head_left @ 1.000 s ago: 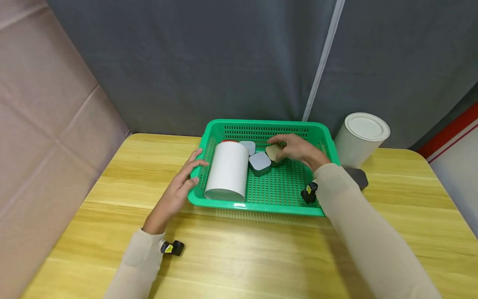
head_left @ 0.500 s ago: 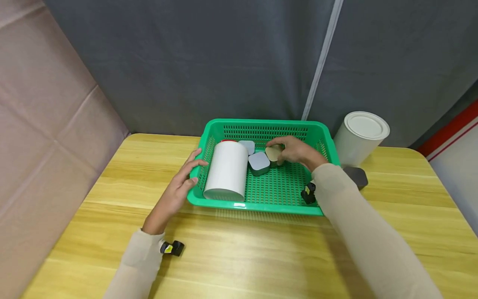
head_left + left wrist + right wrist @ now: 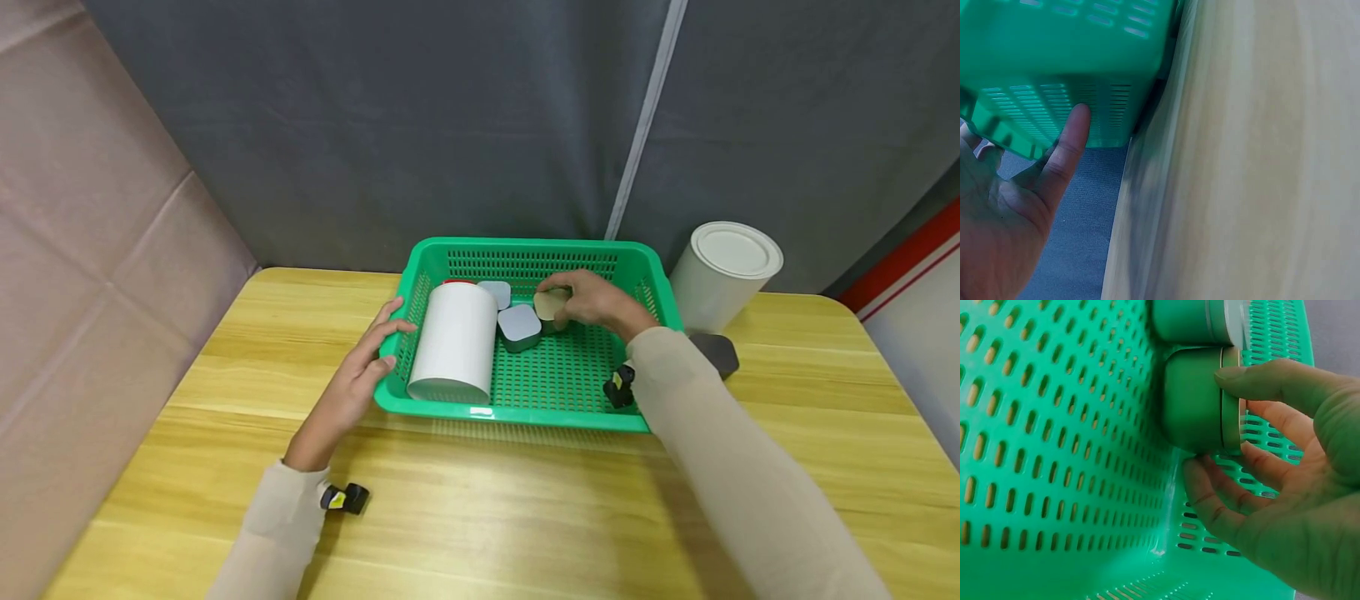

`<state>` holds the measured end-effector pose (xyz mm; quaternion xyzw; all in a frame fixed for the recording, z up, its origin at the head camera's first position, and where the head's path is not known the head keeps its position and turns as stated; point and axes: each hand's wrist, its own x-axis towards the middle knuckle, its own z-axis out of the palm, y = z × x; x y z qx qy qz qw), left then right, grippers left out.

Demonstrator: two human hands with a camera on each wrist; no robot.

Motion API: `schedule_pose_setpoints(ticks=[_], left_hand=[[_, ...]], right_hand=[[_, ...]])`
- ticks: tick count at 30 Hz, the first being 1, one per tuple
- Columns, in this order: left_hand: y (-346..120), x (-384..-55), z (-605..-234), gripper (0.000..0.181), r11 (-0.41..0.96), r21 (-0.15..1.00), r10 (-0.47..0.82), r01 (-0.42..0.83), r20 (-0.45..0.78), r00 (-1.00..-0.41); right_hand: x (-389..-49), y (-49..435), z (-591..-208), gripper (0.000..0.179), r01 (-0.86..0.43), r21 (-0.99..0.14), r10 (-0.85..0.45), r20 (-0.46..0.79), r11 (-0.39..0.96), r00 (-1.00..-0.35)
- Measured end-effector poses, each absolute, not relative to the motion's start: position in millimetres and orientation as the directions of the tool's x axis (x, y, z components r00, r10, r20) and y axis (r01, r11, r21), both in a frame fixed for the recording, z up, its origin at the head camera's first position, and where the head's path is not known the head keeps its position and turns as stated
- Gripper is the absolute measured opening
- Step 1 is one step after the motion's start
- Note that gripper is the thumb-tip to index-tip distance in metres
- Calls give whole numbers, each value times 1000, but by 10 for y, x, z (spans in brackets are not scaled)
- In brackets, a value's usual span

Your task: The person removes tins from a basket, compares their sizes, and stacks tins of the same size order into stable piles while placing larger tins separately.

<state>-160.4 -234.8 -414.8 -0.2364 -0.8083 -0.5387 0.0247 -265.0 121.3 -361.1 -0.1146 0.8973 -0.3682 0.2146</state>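
Observation:
A green perforated basket (image 3: 525, 408) stands on the wooden table at the back. Inside lie a white cylinder (image 3: 453, 342) on its side, two small grey-lidded tins (image 3: 519, 323) and a tan-lidded green tin (image 3: 551, 304). My right hand (image 3: 588, 302) grips that tan-lidded tin (image 3: 1200, 403), thumb on its rim and fingers curled under it. My left hand (image 3: 360, 371) rests with straight fingers against the basket's left wall (image 3: 1066, 75), the thumb (image 3: 1066, 147) touching it.
A white lidded canister (image 3: 723, 275) stands to the right of the basket, with a dark grey object (image 3: 716, 354) beside it. Grey curtain hangs behind the table, a padded wall at the left. The wooden table (image 3: 480, 508) extends toward me.
My right hand has drawn slightly in around the tan-lidded tin. The left hand and the basket have hardly moved.

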Motion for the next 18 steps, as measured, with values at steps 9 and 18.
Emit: schedule_pose_setpoints(ticks=[9,18], left_hand=[[-2345,-1598,-4155,37,302,859,356,414,302,-885],[-2340,-1587,-4150,38,302,857,356,418,305,-883]], right_hand=[[-2616,1241,-3529,61,-13,-767,-361,-287,641,-888],[-2590,1248,-3459,62,-24,-790,-362,-254,612,-897]])
